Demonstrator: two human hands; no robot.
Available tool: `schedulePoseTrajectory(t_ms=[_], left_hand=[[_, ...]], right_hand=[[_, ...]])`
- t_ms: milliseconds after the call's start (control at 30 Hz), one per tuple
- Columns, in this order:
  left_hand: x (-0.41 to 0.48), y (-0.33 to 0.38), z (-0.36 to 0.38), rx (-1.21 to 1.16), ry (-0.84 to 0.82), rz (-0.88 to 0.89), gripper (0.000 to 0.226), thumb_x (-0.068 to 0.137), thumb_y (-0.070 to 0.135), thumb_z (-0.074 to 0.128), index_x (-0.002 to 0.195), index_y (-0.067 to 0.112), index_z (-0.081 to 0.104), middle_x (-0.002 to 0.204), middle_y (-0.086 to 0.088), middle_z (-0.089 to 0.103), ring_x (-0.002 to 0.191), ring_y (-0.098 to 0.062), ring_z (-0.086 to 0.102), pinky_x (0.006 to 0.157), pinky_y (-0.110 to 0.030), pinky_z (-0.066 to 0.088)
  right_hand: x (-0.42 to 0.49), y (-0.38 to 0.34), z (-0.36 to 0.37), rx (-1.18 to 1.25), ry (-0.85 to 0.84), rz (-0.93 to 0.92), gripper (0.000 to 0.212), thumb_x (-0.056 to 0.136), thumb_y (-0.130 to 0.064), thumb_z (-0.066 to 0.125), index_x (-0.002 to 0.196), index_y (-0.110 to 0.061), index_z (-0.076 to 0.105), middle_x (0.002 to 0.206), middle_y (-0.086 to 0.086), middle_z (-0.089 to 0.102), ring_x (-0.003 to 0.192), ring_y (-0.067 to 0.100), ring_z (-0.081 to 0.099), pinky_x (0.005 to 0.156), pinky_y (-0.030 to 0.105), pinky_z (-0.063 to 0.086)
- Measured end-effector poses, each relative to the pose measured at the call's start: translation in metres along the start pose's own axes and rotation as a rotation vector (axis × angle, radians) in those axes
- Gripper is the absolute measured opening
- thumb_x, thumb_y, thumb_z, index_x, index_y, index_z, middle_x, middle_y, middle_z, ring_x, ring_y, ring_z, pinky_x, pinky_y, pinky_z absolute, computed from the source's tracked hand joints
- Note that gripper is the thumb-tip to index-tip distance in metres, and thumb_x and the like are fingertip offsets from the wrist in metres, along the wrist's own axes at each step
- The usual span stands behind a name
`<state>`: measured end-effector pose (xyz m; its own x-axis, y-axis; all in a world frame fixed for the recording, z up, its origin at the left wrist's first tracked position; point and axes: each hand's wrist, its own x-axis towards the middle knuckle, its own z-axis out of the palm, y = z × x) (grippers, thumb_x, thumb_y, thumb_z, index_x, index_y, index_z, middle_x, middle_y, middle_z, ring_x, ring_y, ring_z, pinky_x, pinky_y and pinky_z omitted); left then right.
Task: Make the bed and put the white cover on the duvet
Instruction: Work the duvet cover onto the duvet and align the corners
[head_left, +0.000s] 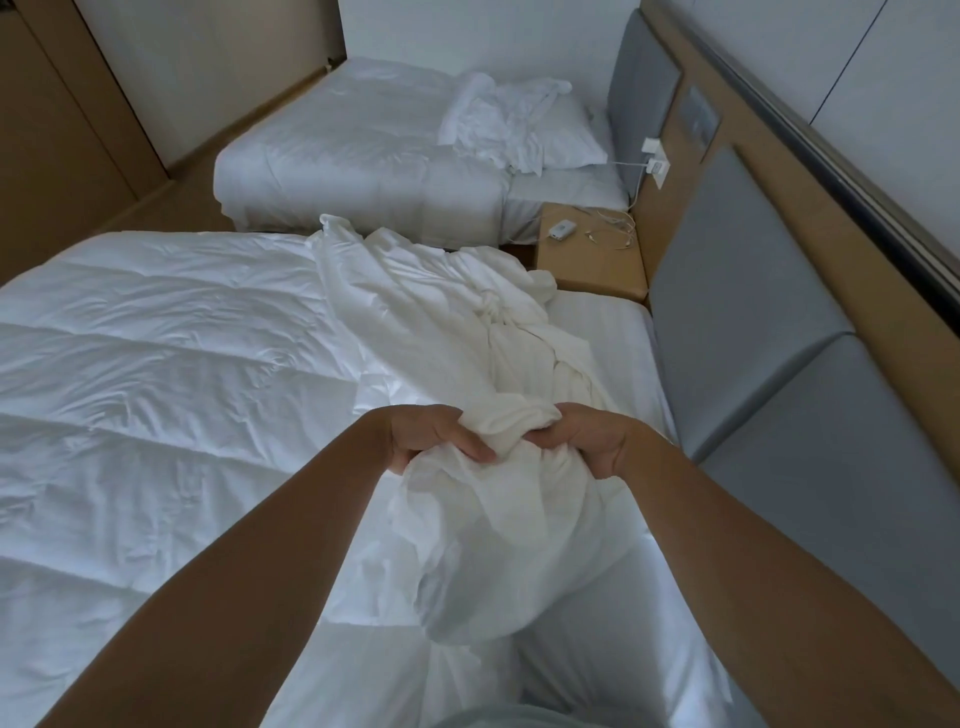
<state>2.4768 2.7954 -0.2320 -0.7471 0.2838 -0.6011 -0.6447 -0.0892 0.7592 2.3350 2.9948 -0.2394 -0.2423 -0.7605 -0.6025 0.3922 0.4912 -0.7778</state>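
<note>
- Left hand (434, 441): fingers curled round a gathered fold of the white cover (467, 332), grasping it.
- Right hand (592, 441): clenched on the same fold, just beside the left hand.
- White cover: crumpled and twisted. It runs from the hands, just below frame centre at 6 o'clock, up toward 12 o'clock, and overlaps the duvet's near edge. A loose pouch of it hangs beneath the hands.
- Duvet (156, 364): quilted, spread flat across the bed from 8 to 10 o'clock, with no cover on it.
- Bed (613, 338): striped sheet exposed at 3 o'clock, next to the grey headboard (737, 312).
- Progress (judgement): early stage. The duvet is laid out, but the cover is not yet opened or drawn over it.
- Left to do (judgement): untwist the cover, locate its opening, feed the duvet in, pull the cover down and smooth the bed.
</note>
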Motion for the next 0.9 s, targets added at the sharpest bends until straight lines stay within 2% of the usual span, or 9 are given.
schedulePoseTrajectory(t_ms=[100,233,300,400,500,633,767,833,900], left_hand=[[0.001,0.002,-0.001,-0.04,0.038,0.051,0.05,0.087,0.012,0.071,0.136,0.007,0.06,0.133,-0.018,0.065,0.123,-0.036,0.062,0.108,-0.05,0.048],[0.003,-0.003,0.0,-0.192,0.08,0.195,0.043,0.091,0.014,0.064,0.133,0.006,0.06,0.124,-0.014,0.069,0.112,-0.029,0.068,0.092,-0.039,0.057],[0.004,-0.003,0.002,-0.25,0.104,0.201,0.039,0.092,0.016,0.064,0.129,0.008,0.061,0.119,-0.011,0.071,0.105,-0.026,0.07,0.086,-0.038,0.059],[0.003,0.0,0.004,-0.181,0.062,0.101,0.051,0.083,0.025,0.077,0.13,0.009,0.063,0.122,-0.013,0.071,0.109,-0.03,0.068,0.092,-0.042,0.057],[0.003,0.006,0.01,0.016,-0.031,0.042,0.043,0.083,0.007,0.073,0.125,0.01,0.065,0.119,-0.012,0.072,0.107,-0.029,0.07,0.09,-0.04,0.058],[0.006,0.002,0.013,-0.094,-0.057,0.1,0.036,0.094,-0.001,0.061,0.129,0.006,0.064,0.125,-0.015,0.068,0.113,-0.031,0.067,0.093,-0.041,0.056],[0.007,-0.007,0.005,-0.29,0.072,0.141,0.044,0.086,0.007,0.065,0.13,0.001,0.062,0.116,-0.017,0.07,0.102,-0.032,0.07,0.084,-0.04,0.059],[0.008,-0.005,0.004,-0.336,0.218,0.17,0.042,0.085,0.01,0.069,0.126,0.002,0.065,0.113,-0.016,0.073,0.097,-0.029,0.072,0.08,-0.037,0.06],[0.01,-0.001,0.004,-0.307,0.325,0.197,0.033,0.092,0.012,0.067,0.123,0.003,0.068,0.114,-0.016,0.074,0.096,-0.029,0.073,0.081,-0.038,0.059]], right_hand=[[0.003,0.002,0.003,0.122,0.001,-0.073,0.068,0.065,-0.029,0.094,0.123,-0.006,0.067,0.121,0.014,0.072,0.107,0.026,0.071,0.081,0.035,0.059],[-0.007,-0.007,0.014,0.164,0.068,-0.111,0.022,0.095,-0.015,0.06,0.116,-0.011,0.067,0.1,0.006,0.077,0.089,0.02,0.074,0.073,0.03,0.059],[-0.009,-0.014,0.014,0.075,0.168,-0.092,0.023,0.096,-0.019,0.062,0.118,-0.013,0.066,0.088,0.001,0.077,0.08,0.017,0.072,0.071,0.029,0.057],[-0.008,-0.022,0.016,0.03,0.198,-0.056,0.036,0.089,-0.033,0.073,0.118,-0.01,0.071,0.099,0.007,0.078,0.086,0.022,0.075,0.077,0.032,0.059],[-0.005,-0.026,0.024,-0.085,0.31,-0.142,0.032,0.09,-0.037,0.074,0.103,-0.007,0.073,0.09,0.005,0.078,0.074,0.014,0.076,0.059,0.023,0.057],[0.005,-0.033,0.03,-0.25,0.444,-0.211,0.023,0.088,-0.039,0.076,0.085,-0.017,0.07,0.081,-0.005,0.073,0.06,0.003,0.069,0.051,0.013,0.05],[0.0,-0.029,0.029,-0.147,0.384,-0.223,0.046,0.089,-0.048,0.072,0.102,-0.004,0.072,0.093,0.009,0.075,0.079,0.018,0.072,0.072,0.026,0.058],[-0.005,-0.028,0.028,-0.082,0.345,-0.098,0.06,0.083,-0.063,0.07,0.112,-0.011,0.071,0.104,0.01,0.077,0.092,0.022,0.074,0.084,0.035,0.059],[-0.008,-0.024,0.026,-0.029,0.164,0.042,0.073,0.072,-0.073,0.071,0.119,-0.018,0.068,0.112,0.008,0.076,0.104,0.023,0.073,0.088,0.037,0.058]])
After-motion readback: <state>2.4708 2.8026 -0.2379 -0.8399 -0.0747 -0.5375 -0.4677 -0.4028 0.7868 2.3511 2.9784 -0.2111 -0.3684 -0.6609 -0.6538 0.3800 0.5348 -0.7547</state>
